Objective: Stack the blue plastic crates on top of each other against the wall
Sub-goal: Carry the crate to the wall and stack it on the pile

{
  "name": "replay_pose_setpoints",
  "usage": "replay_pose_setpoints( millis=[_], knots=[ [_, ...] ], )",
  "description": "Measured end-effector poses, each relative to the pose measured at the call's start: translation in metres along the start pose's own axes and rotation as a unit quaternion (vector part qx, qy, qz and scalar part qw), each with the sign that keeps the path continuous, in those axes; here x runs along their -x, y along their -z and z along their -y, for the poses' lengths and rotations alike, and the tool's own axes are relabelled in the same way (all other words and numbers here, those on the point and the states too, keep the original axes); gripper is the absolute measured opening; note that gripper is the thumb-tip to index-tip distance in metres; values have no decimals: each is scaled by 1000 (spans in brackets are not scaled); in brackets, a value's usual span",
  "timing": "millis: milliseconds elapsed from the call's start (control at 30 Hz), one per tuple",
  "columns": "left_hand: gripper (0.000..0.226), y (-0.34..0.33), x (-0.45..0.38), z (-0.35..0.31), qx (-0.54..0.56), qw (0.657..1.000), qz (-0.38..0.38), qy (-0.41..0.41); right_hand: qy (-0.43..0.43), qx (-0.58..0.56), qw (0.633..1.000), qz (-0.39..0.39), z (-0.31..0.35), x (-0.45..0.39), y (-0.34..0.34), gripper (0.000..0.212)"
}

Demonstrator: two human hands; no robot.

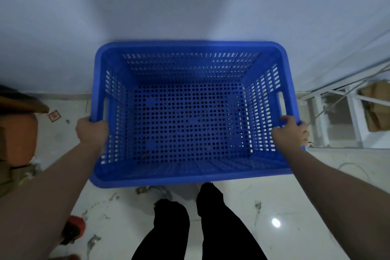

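Note:
A large blue plastic crate point(191, 177) with slotted walls and a perforated bottom fills the middle of the view, its far rim close to the pale wall point(190, 2). It is empty. My left hand point(91, 132) grips its left rim just below the handle slot. My right hand point(292, 132) grips the right rim at the same height. Through the bottom holes I cannot tell whether another crate lies underneath.
A brown-orange object point(18, 131) and cardboard stand at the left. A white metal frame point(337, 112) with boxes behind it stands at the right. My legs in black trousers point(202, 228) are on the white marble floor point(295, 207). A red item point(77, 222) lies low left.

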State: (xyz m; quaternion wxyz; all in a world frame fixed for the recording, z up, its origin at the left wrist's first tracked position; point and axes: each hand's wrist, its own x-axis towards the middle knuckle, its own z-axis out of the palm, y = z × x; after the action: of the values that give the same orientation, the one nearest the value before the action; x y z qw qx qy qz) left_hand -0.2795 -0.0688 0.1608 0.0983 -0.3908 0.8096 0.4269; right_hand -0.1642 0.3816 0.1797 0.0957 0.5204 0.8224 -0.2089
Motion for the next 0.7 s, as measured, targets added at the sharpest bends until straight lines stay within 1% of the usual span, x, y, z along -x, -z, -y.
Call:
replay_pose_setpoints(
  millis=[67, 100, 133, 200, 267, 367, 433, 567, 633, 667, 700],
  knots=[
    [7, 1, 6, -3, 58, 998, 11, 13, -38, -51, 998, 13, 8, -7, 9, 39],
    [5, 3, 6, -6, 81, 996, 4, 23, -43, -73, 996, 16, 11, -9, 14, 34],
    [14, 4, 3, -8, 96, 994, -12, 42, -40, -86, 995, 13, 13, -10, 19, 29],
    [25, 10, -3, -13, 81, 994, -23, 66, -22, -92, 995, 11, 19, -10, 24, 24],
    [24, 15, -9, -10, 55, 996, -23, 67, 0, -85, 996, 21, 22, -7, 21, 24],
    [5, 15, -11, -6, 107, 992, -26, 62, 3, -76, 997, 13, 18, 0, 9, 28],
    [16, 15, -11, -6, 119, 991, -22, 57, -1, -76, 997, 0, 14, 3, 3, 30],
    [20, 19, -11, -9, 141, 988, 14, 55, -35, -135, 990, -23, 6, 1, 0, 31],
    [18, 18, -14, -8, 123, 991, 30, 46, -30, -144, 989, -30, 2, 2, -2, 34],
    [21, 18, -15, -9, 116, 992, 35, 40, -29, -144, 988, -35, 0, 1, -3, 36],
    [30, 19, -16, -11, 107, 993, 37, 34, -30, -145, 988, -42, 2, 2, -4, 36]
  ],
)
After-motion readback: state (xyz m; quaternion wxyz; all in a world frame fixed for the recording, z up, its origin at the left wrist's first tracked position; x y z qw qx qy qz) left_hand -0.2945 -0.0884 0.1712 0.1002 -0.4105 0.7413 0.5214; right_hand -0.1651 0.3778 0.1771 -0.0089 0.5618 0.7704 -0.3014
